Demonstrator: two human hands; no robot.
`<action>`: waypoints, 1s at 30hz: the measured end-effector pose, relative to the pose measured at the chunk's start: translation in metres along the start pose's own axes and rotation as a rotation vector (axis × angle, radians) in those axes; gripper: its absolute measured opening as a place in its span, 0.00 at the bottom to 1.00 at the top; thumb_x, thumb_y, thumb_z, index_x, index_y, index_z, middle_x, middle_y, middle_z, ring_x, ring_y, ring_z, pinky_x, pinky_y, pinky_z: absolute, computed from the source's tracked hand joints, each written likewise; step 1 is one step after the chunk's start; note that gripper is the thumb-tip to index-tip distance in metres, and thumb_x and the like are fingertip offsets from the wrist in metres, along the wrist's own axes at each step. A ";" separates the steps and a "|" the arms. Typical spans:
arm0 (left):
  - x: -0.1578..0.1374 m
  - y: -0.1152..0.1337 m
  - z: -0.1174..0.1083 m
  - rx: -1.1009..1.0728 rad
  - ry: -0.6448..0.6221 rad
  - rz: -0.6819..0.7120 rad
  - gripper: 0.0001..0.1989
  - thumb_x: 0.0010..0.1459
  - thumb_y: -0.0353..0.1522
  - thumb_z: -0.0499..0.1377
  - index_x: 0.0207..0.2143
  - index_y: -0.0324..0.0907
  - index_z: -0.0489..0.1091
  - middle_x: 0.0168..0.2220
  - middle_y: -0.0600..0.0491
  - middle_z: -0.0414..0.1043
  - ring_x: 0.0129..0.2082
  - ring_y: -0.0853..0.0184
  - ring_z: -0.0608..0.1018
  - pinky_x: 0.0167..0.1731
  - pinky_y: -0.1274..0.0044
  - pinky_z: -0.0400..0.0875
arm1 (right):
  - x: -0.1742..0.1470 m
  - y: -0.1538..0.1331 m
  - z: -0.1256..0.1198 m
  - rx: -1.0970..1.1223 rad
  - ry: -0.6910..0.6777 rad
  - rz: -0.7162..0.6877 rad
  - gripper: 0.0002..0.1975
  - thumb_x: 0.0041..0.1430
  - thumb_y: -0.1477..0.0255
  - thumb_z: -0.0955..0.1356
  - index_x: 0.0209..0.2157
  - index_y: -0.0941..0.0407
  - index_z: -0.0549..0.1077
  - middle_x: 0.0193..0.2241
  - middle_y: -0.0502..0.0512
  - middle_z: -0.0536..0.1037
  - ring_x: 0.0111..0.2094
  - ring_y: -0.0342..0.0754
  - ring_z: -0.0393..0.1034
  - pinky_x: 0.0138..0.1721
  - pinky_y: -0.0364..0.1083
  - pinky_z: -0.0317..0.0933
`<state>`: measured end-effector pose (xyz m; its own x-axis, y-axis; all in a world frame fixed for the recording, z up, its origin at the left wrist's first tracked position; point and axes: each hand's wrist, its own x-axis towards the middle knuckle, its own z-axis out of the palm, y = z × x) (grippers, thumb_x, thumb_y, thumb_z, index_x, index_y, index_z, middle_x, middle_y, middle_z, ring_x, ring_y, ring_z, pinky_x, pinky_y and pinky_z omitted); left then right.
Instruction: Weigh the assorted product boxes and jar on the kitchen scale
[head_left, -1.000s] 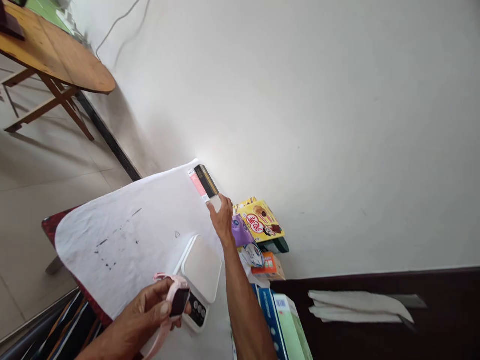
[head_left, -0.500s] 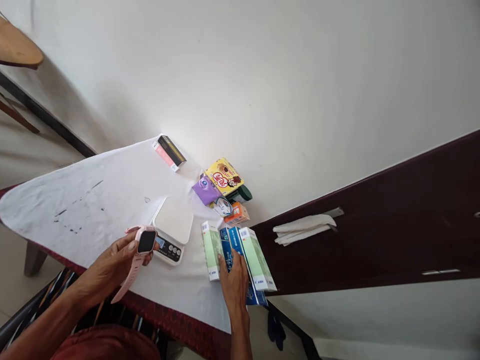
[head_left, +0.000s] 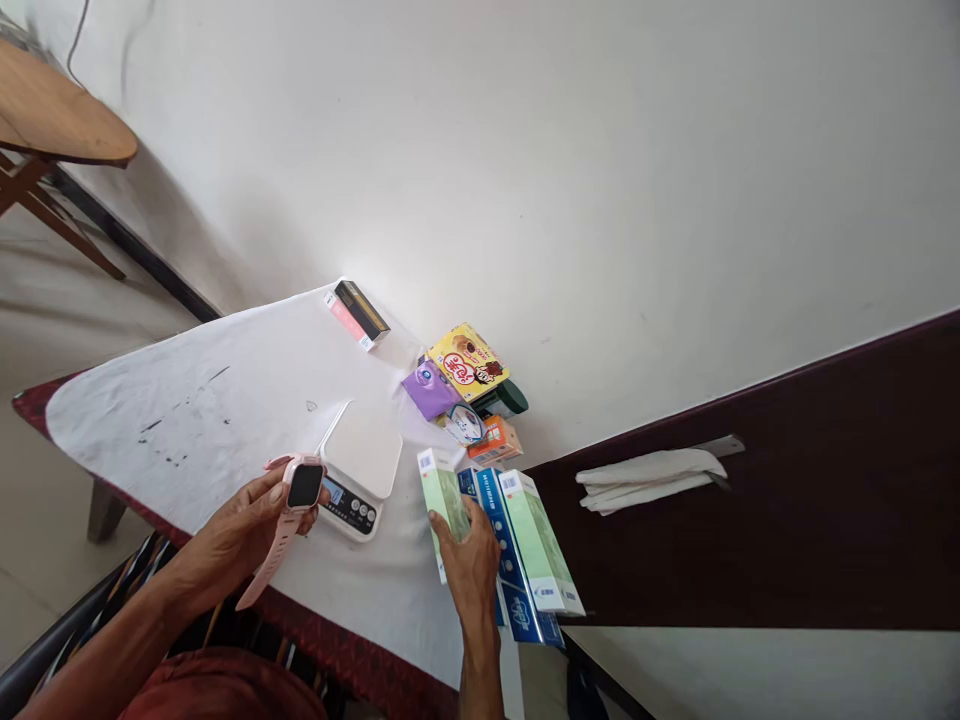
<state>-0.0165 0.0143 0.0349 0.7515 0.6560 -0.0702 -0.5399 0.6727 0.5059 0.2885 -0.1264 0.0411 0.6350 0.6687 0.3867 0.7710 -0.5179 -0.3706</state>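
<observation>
A pink smartwatch [head_left: 306,487] with a dark screen and a hanging strap is pinched in my left hand [head_left: 259,515]. It is in front of a white digital kitchen scale [head_left: 364,450], whose plate is bare; the watch hides part of the display. My right hand [head_left: 471,560] grips a long green-and-white box [head_left: 444,490], thumb across its face and fingers at its right side. Right of it lie a blue box [head_left: 519,605] and a second green-and-white box [head_left: 541,545]. My right hand covers part of the blue boxes.
Behind are a yellow snack box [head_left: 469,360], a purple packet [head_left: 431,390], a dark green container [head_left: 506,400] and an orange box [head_left: 496,440]. Black and pink boxes [head_left: 360,315] lie at the far edge of the white-clothed table [head_left: 247,400]. A white towel [head_left: 652,478] hangs at right.
My right hand has shifted from the blue boxes onto the left green-and-white box, its thumb now across it. My left hand still holds the watch. The view has shifted slightly.
</observation>
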 end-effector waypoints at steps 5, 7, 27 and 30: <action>0.000 -0.002 -0.005 -0.016 -0.021 0.002 0.21 0.55 0.45 0.73 0.46 0.42 0.81 0.41 0.50 0.79 0.35 0.68 0.74 0.39 0.78 0.70 | 0.014 -0.065 -0.002 0.130 -0.042 -0.171 0.32 0.62 0.55 0.70 0.61 0.60 0.71 0.58 0.68 0.76 0.60 0.62 0.70 0.60 0.58 0.64; -0.001 -0.003 -0.005 -0.023 -0.031 0.017 0.20 0.56 0.45 0.72 0.45 0.42 0.82 0.40 0.50 0.79 0.34 0.68 0.73 0.39 0.78 0.69 | 0.019 -0.088 0.008 0.170 -0.083 -0.249 0.29 0.63 0.58 0.70 0.61 0.59 0.71 0.58 0.67 0.76 0.59 0.61 0.71 0.59 0.57 0.65; 0.001 -0.006 -0.004 -0.062 -0.090 0.051 0.19 0.59 0.44 0.71 0.45 0.40 0.81 0.39 0.49 0.77 0.34 0.69 0.72 0.39 0.78 0.67 | 0.034 -0.109 0.000 0.163 -0.122 -0.304 0.32 0.62 0.49 0.70 0.59 0.56 0.73 0.56 0.66 0.76 0.58 0.62 0.70 0.59 0.62 0.65; 0.001 -0.006 -0.004 -0.073 -0.097 0.060 0.19 0.59 0.44 0.70 0.47 0.42 0.81 0.40 0.48 0.78 0.35 0.67 0.72 0.39 0.77 0.66 | 0.026 -0.109 0.018 0.139 -0.214 -0.281 0.34 0.59 0.53 0.72 0.60 0.58 0.71 0.56 0.67 0.76 0.60 0.64 0.69 0.60 0.61 0.64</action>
<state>-0.0142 0.0120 0.0284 0.7480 0.6623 0.0435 -0.6088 0.6586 0.4422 0.2203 -0.0435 0.0765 0.3645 0.8782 0.3099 0.8905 -0.2314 -0.3917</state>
